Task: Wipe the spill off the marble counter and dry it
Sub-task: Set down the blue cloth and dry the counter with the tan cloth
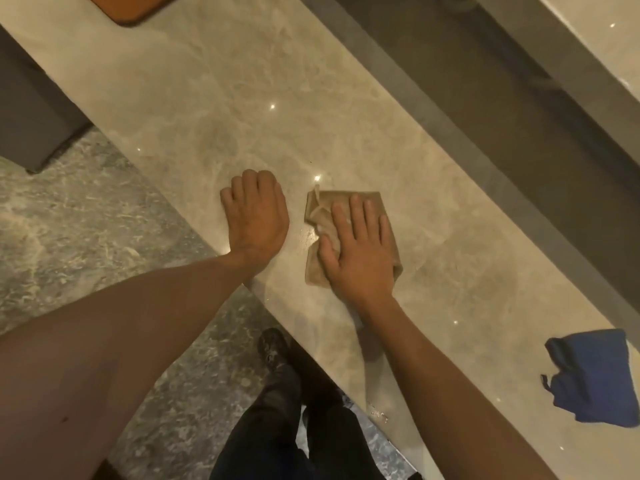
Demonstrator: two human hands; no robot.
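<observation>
A beige folded cloth [318, 209] lies on the beige marble counter [214, 98], near its front edge. My right hand [360, 251] presses flat on the cloth, fingers spread and pointing away from me. Just left of it, my left hand [256, 216] rests on the bare marble with its fingers curled under, holding nothing. A small wet sheen shows on the marble between the two hands. A crumpled dark blue cloth [592, 379] lies on the counter at the far right, apart from both hands.
An orange board or mat [117, 8] sits at the counter's far left end. A dark recessed channel [485, 98] runs along the counter's back. Grey marble floor [69, 220] lies below the front edge, with my dark trousers and shoe [273, 348] there.
</observation>
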